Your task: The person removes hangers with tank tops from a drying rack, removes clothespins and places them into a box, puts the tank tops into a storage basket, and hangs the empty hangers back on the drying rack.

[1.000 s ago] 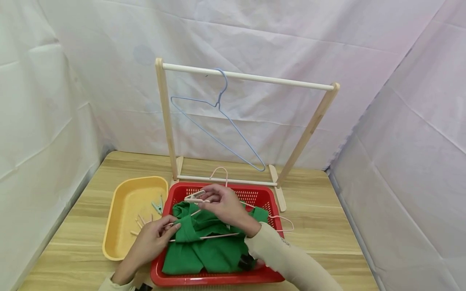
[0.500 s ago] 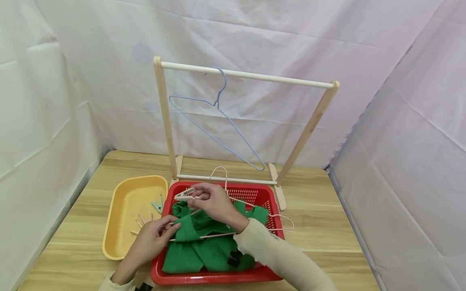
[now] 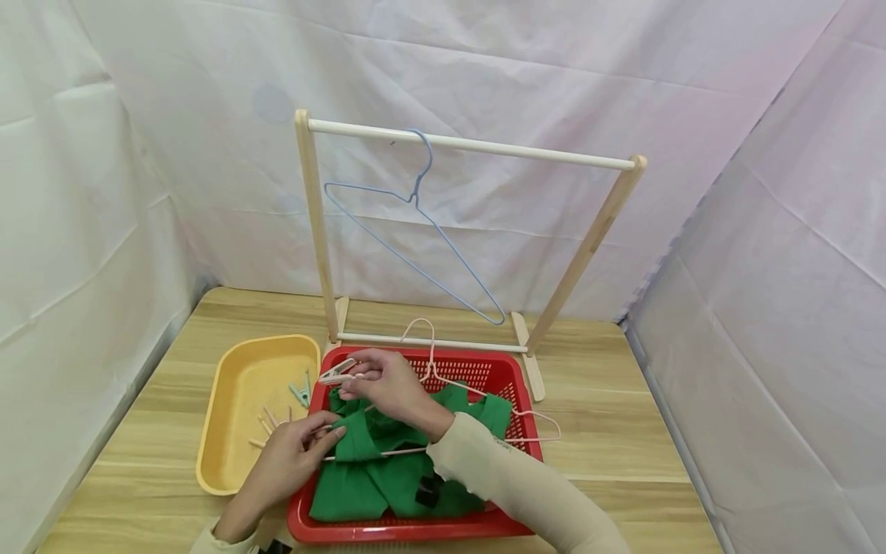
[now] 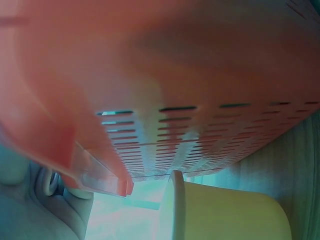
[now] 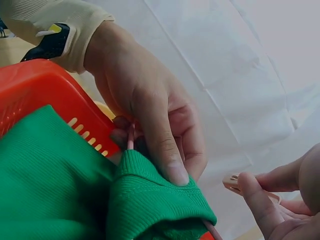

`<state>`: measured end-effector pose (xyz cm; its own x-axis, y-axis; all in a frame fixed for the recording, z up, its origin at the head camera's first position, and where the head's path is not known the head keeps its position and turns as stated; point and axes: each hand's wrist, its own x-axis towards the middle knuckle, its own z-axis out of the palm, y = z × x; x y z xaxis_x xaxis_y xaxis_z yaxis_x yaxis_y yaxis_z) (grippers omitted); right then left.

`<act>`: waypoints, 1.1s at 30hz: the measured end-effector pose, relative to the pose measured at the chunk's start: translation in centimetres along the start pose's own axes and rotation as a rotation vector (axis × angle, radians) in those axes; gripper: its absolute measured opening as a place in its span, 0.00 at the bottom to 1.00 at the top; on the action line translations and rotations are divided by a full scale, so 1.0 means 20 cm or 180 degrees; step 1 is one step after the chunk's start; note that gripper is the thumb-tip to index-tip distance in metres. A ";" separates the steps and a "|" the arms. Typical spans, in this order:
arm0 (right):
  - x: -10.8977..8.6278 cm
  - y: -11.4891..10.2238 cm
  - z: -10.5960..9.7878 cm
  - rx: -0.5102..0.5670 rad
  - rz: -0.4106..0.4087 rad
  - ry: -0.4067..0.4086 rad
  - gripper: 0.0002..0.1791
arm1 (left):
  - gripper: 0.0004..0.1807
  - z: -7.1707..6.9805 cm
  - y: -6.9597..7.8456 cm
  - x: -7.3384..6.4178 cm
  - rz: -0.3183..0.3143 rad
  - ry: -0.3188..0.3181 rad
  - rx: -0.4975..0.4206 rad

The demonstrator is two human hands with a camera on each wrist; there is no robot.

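Observation:
My left hand [image 3: 287,458] grips the left end of a pink clothes hanger [image 3: 444,377], its thumb on a green garment's strap [image 3: 357,438] looped over the wire. The green garment [image 3: 388,488] lies in a red basket [image 3: 415,532]. Close above the strap, my right hand [image 3: 391,385] pinches a pale clothespin [image 3: 337,374] pointing left. In the right wrist view, the clothespin [image 5: 232,183] stays apart from the green strap [image 5: 155,195], where the left hand [image 5: 150,110] holds hanger and cloth. The left wrist view mostly shows the basket's perforated side [image 4: 160,60].
A yellow tray [image 3: 228,377] left of the basket holds a green clothespin [image 3: 301,395] and several pale ones [image 3: 271,419]. Behind stands a wooden rack [image 3: 314,223] whose white bar [image 3: 526,151] carries a blue hanger [image 3: 417,192]. White cloth [image 3: 554,61] surrounds the table [image 3: 609,400].
My right hand has moved left with the clothespin, nearer to my left hand, uncovering more of the hanger's middle. The left hand keeps its place on the hanger and strap.

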<state>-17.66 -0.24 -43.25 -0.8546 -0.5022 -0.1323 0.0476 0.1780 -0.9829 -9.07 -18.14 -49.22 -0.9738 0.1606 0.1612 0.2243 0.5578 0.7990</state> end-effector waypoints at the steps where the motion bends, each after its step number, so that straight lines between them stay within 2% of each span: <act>1: 0.01 0.00 0.00 0.0023 0.0000 -0.0002 0.26 | 0.03 0.00 0.00 0.00 0.0006 0.0008 -0.0001; 18: 0.12 0.02 0.06 -0.0044 0.0122 0.0085 0.25 | 0.02 0.01 0.00 0.00 0.0279 0.0210 0.0120; 24: 0.14 0.02 0.08 0.0036 0.0231 0.0086 0.23 | 0.02 0.01 0.00 0.00 0.0256 0.0207 0.0090; 33: 0.17 0.02 0.12 -0.0097 0.0244 0.0082 0.17 | 0.02 0.01 0.00 0.00 0.0271 0.0199 0.0110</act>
<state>-19.27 -3.87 -44.40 -0.8621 -0.4641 -0.2034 0.0981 0.2409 -0.9656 -9.14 -17.97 -49.41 -0.9514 0.1582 0.2644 0.3066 0.5723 0.7606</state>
